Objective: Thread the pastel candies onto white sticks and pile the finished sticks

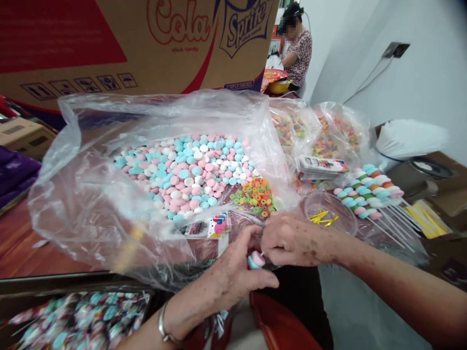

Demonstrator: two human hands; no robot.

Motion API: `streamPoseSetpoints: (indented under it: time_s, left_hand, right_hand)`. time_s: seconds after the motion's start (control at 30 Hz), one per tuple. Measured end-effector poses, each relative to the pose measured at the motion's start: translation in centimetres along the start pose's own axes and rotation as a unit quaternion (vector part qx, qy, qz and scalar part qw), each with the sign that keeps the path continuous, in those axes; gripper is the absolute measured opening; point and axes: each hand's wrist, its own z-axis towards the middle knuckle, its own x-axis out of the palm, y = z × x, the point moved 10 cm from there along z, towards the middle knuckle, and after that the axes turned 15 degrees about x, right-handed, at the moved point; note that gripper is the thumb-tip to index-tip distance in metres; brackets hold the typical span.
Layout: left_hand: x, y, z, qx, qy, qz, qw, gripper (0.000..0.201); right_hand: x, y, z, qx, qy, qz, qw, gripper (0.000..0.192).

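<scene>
Close to my body, my left hand (pixel 231 265) is curled around a marshmallow skewer, its thumb reaching out below. Pink and pale blue marshmallows (pixel 256 260) show between thumb and fingers; the rest is hidden by the hand. My right hand (pixel 288 239) is closed in a pinch just beside them, at a short bit of white stick (pixel 262 253). Ahead lies a heap of pink, blue and white marshmallows (pixel 189 175) on clear plastic. Small coloured gummy rings (pixel 259 195) are piled by its right edge. Printed cards (pixel 207 226) lie left of my hands.
Finished marshmallow skewers (pixel 372 189) are stacked at right, near a clear tub (pixel 330 211) of gold twist ties. Bags of gummy rings (pixel 328 129) stand behind. A large carton (pixel 134 43) blocks the back. A box of wrapped candies (pixel 83 321) sits lower left. Another person (pixel 297 53) works beyond.
</scene>
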Motion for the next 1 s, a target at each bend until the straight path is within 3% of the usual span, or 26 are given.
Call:
streamPoseSetpoints:
  time_s: [0.1,0.2,0.27,0.4,0.53,0.67,0.73,0.87,1.0]
  left_hand:
    - [-1.5,0.6,-1.1,-0.046,0.011,0.002,0.999,0.051]
    - [-1.4,1.9,-2.8,-0.120,0.094,0.018,0.988,0.031]
    - [-1.1,2.1,-3.4,-0.127,0.129,0.010,0.983,0.029]
    - [-1.2,2.1,-3.2,-0.101,0.121,0.012,0.987,0.037]
    - [-0.6,2.5,-2.7,-0.102,0.102,-0.031,0.989,0.040]
    - [0.1,2.8,-2.3,-0.094,0.093,-0.059,0.989,0.043]
    - [0.0,3.0,-2.5,-0.106,0.091,-0.046,0.989,0.045]
    - [0.1,3.8,-3.8,-0.177,0.143,-0.047,0.973,0.052]
    - [0.1,3.4,-3.6,-0.170,0.140,-0.082,0.972,0.049]
  right_hand:
    - [-1.5,-1.1,-0.6,0.004,-0.038,0.023,0.999,0.026]
    - [-2.8,-1.8,-1.2,0.001,-0.056,0.018,0.998,0.026]
    - [-3.5,-1.9,-1.5,-0.006,-0.065,0.010,0.998,0.025]
    - [-3.7,-1.4,-1.4,-0.018,-0.061,-0.009,0.998,0.023]
    - [-2.0,0.0,-0.6,-0.047,-0.031,-0.043,0.997,0.028]
    - [-1.2,1.1,-0.2,-0.079,-0.041,-0.083,0.993,0.031]
    - [-1.3,0.8,-0.3,-0.075,-0.038,-0.083,0.993,0.032]
    - [-2.3,-0.3,-0.4,-0.048,-0.037,-0.057,0.997,0.029]
    - [-2.2,0.3,-0.3,-0.076,-0.043,-0.074,0.993,0.031]
